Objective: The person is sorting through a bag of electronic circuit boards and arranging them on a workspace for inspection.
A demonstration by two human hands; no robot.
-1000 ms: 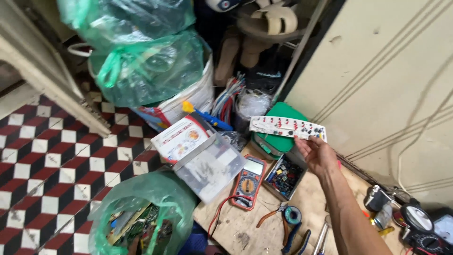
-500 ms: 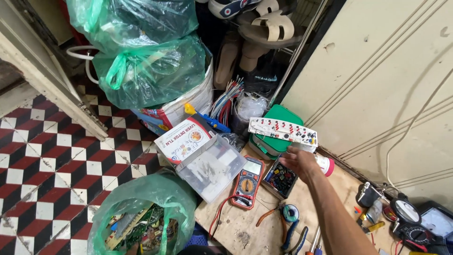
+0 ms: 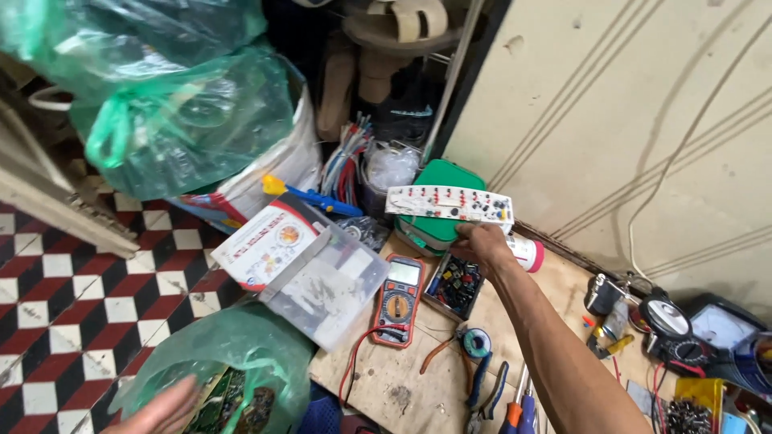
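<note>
Right hand (image 3: 481, 239) is pinching a long white circuit board (image 3: 449, 204) by its near edge, fingers clamped on it, holding it up flat over a green case (image 3: 441, 178) at the far end of the wooden board (image 3: 402, 378) that serves as a bench. The strip has a row of small red and dark parts across it. Just near the hand there's an open tray of little components (image 3: 455, 285), and to its left an orange multimeter (image 3: 398, 299) lying face up, red lead trailing toward the near edge. Left of that, a clear plastic box (image 3: 326, 285) with a white and red booklet (image 3: 265, 245) tucked partly under it. Left hand (image 3: 157, 410) is way down at the near left corner, fingers loosely spread and resting on a green plastic bag (image 3: 217, 354) with circuit boards inside. More tied green bags (image 3: 189, 120) are stacked far left over the checkered floor (image 3: 56, 313). Pliers (image 3: 482, 382) lie near the right forearm.
</note>
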